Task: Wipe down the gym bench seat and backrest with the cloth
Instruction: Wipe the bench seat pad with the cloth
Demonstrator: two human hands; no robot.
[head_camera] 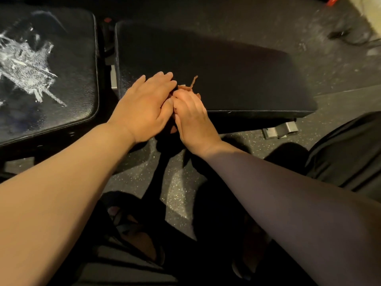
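Our right hand [191,112] seems to clutch the bunched cloth [185,87], and our left hand [144,104] lies flat on it. The cloth sits mid-frame, on the pad [226,69] at its left end. The pad runs off to the right, so our right hand is nearer the unwiped part.

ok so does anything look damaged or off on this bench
Yes: the left pad has a big whitish, cracked-looking patch on its black cover, probably worn or torn vinyl. The right pad, where the left hand and right hand are on the cloth, looks intact.
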